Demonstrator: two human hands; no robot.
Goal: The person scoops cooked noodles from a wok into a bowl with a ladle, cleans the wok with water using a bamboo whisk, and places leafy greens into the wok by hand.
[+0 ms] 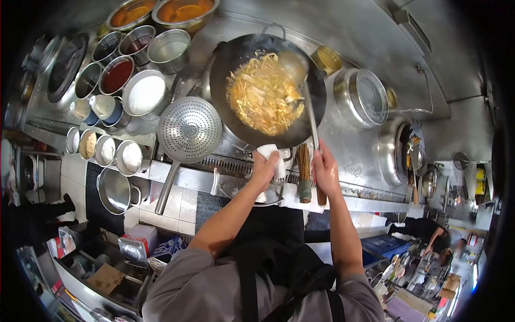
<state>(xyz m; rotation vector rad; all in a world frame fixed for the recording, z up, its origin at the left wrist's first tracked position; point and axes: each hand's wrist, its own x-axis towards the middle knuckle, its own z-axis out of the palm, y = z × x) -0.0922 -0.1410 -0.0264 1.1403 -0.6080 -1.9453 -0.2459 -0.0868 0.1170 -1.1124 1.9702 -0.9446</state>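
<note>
A dark wok [222, 80] of noodles [263, 99] in yellowish broth sits on the range, with some steam above it. My left hand [263, 170] is closed on a folded white cloth [278, 167] at the wok's near rim; whatever the cloth covers is hidden. In my right hand [326, 170] is the long handle of a ladle [294, 67], whose bowl rests at the right side inside the wok. Between my hands lies a bamboo wok brush [304, 174]. A perforated strainer [190, 129] lies left of the wok, its handle toward me.
Sauce and seasoning pots [117, 75] crowd the left, with orange liquid in large bowls [185, 11] behind them. Small tubs [130, 157] line the front edge. Steel pots [365, 97] stand at the right. Another person [429, 233] works at the far right.
</note>
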